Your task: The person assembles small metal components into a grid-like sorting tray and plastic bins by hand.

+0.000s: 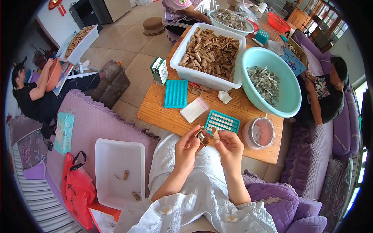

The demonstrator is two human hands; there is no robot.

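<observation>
While my left hand (185, 150) pinches a brown piece (201, 137) with a shiny metallic face, my right hand (231, 146) is clamped on a tan tube (215, 134); hands near each other, whether the 2 parts touch I cannot tell. Position: above my lap, by the near edge of the wooden table (155, 106). On the table: 1 teal tray (235, 128) with rows of white round pieces, just beyond my fingers; 1 dimpled teal tray (175, 94), farther left; 1 clear packet (194, 110), flat, between them; 1 crumpled tissue (224, 97), white; 1 green and white carton (159, 71), upright; 1 white tub (206, 79), heaped with tan pieces (211, 50); 1 aqua basin (285, 99), right of the tub, holding silvery pieces (264, 83); 1 round container (261, 134), near the right corner. On the purple sofa cover (89, 112) to my left: 1 white bin (116, 155), 2 small tan parts (126, 175) inside; 1 red bag (77, 190) beside it. Persons: 1 at left (33, 83) with an orange basin (53, 75), 1 seated at right (330, 105)
</observation>
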